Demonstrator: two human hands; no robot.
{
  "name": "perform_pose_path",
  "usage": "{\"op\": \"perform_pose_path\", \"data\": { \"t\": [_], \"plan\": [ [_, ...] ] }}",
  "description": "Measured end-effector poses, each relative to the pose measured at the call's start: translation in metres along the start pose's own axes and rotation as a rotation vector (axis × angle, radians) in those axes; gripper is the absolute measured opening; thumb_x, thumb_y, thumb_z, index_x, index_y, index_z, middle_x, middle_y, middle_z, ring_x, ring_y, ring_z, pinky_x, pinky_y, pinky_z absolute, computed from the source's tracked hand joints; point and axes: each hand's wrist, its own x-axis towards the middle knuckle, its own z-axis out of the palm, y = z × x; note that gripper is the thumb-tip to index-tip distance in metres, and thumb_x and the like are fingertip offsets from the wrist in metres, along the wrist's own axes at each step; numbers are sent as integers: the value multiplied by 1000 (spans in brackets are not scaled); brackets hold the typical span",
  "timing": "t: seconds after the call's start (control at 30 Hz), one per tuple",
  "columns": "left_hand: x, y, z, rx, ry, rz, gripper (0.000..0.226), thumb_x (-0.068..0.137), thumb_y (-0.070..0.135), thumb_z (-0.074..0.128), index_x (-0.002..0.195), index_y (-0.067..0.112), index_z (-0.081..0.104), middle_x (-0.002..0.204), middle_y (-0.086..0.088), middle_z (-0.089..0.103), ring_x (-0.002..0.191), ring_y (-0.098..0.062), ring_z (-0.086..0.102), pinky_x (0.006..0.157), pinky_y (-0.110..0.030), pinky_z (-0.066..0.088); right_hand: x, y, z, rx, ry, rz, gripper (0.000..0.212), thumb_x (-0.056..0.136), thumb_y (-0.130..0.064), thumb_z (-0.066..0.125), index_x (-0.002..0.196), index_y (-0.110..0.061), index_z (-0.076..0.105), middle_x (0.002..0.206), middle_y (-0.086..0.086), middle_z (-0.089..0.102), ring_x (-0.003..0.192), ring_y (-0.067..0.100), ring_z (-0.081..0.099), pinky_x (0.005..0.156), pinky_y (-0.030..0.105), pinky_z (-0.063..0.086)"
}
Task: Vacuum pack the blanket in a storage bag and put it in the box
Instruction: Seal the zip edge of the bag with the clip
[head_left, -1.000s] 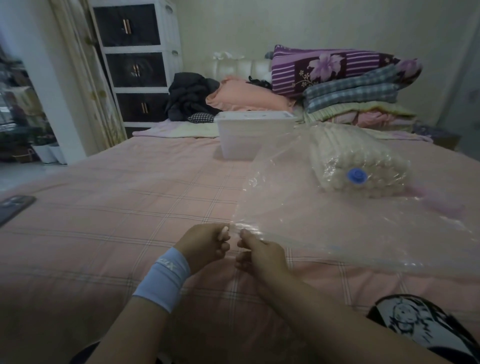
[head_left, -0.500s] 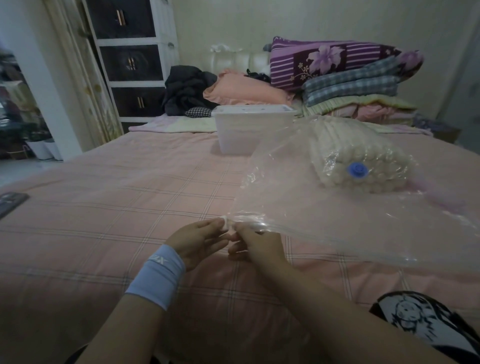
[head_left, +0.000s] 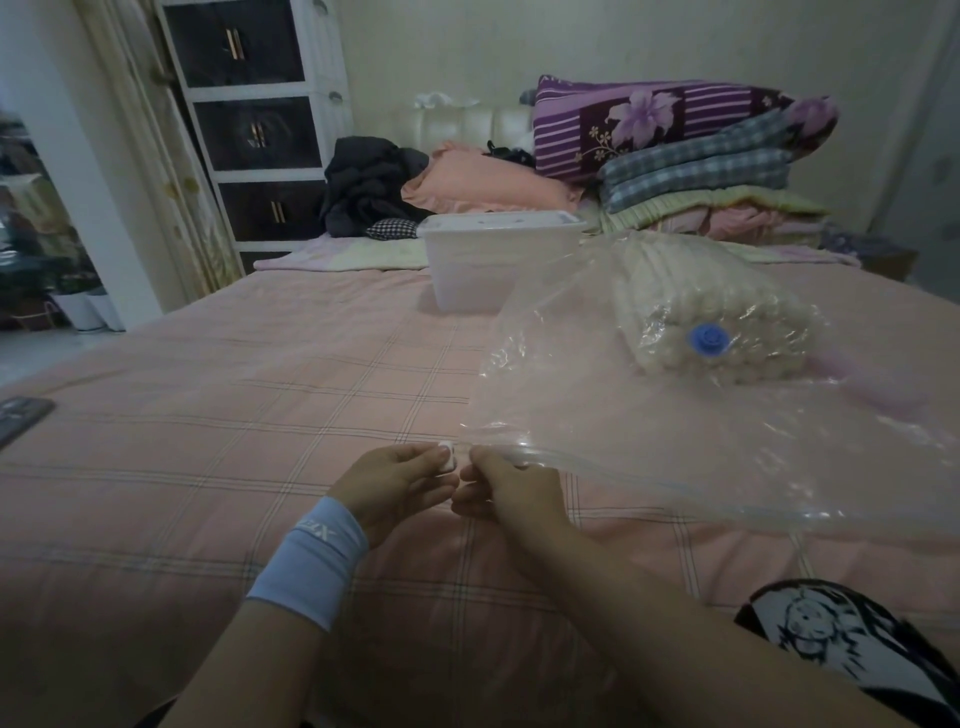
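Our left grip (head_left: 400, 486) pinches a small white clip (head_left: 447, 460) between thumb and fingers, just beside the near left corner of the storage bag (head_left: 649, 441). Our right grip (head_left: 511, 488) is clenched on that corner, nipping the bag's near edge. The bag lies on the bed (head_left: 234, 395). Inside it, toward its far end, sits the rolled cream blanket (head_left: 727, 301), with the bag's blue valve (head_left: 707, 339) over the roll. The clear box (head_left: 483, 270) stands just beyond the bag's far left edge. A pile of folded bedding (head_left: 701, 171) lies well beyond the bag.
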Motion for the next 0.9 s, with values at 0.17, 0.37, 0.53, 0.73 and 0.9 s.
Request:
{"op": "perform_pose_path", "data": {
  "t": [0.17, 0.37, 0.53, 0.73, 0.9],
  "plan": [
    [0, -2, 1, 13, -14, -4, 16, 93, 6, 59, 105, -3, 63, 85, -13, 64, 65, -13, 67, 57, -20, 57, 1, 2, -1, -40, -25, -30, 21, 93, -9, 64, 81, 7, 71, 70, 14, 70, 55, 20, 65, 58, 35, 59],
    [1, -6, 5, 101, 49, 21, 11, 91, 7, 63, 96, -2, 66, 79, -13, 65, 59, -14, 66, 56, -22, 57, 1, 4, -2, -88, -58, -27, 23, 90, -6, 67, 67, 0, 66, 56, 10, 58, 51, 20, 58, 56, 33, 57],
    [-1, -7, 7, 152, 56, 56, 12, 89, 3, 64, 95, -7, 67, 73, -14, 67, 59, -16, 67, 56, -23, 56, 3, 4, -7, -83, -109, 33, 17, 92, -8, 67, 77, -1, 69, 60, 8, 61, 49, 18, 58, 59, 34, 58],
    [0, -10, 12, 63, 46, 18, 14, 90, 5, 63, 101, -4, 66, 77, -13, 70, 63, -16, 69, 58, -24, 58, 5, 1, -9, -58, -106, 97, 14, 91, -12, 70, 90, 2, 71, 69, 11, 66, 52, 20, 59, 56, 32, 57],
    [2, -9, 11, 41, 40, -7, 15, 89, 2, 64, 101, -5, 67, 79, -17, 70, 65, -17, 69, 62, -24, 59, 7, -2, -10, -23, -54, 122, 15, 94, -12, 66, 91, 4, 67, 65, 9, 64, 46, 20, 56, 54, 34, 59]
  ]
}}
